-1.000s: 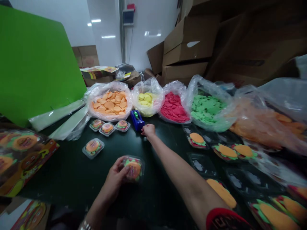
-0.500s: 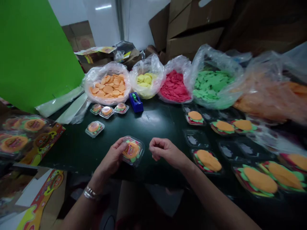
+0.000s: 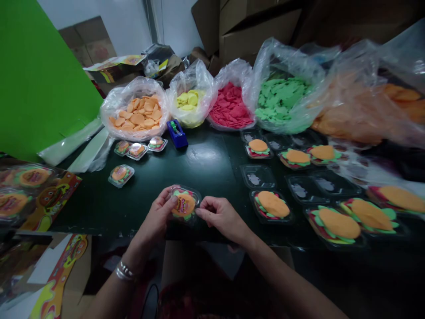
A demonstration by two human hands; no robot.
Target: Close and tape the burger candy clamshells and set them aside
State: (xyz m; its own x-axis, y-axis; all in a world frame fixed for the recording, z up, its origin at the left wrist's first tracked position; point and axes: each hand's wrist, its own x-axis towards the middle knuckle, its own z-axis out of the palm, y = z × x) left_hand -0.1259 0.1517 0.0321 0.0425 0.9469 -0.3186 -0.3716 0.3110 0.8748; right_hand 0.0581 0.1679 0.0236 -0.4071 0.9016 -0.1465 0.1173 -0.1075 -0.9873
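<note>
A small clear plastic box with a burger-shaped stack of orange, green and red pieces (image 3: 183, 204) is held above the near edge of the dark table (image 3: 202, 164). My left hand (image 3: 156, 219) grips its left side with curled fingers. My right hand (image 3: 221, 217) pinches at its right edge, fingertips pressed together against the box. A blue tape dispenser (image 3: 177, 133) stands further back, near the bags.
Plastic bags of orange (image 3: 137, 116), yellow (image 3: 188, 101), red (image 3: 230, 107) and green (image 3: 282, 98) pieces line the back. Closed small boxes (image 3: 120, 174) lie left. Open trays with burger stacks (image 3: 272, 204) fill the right. A green board (image 3: 40, 79) and cardboard boxes stand behind.
My right hand has drawn back from the tape dispenser to the box's right edge. The left hand kept the box. The view has tilted downward.
</note>
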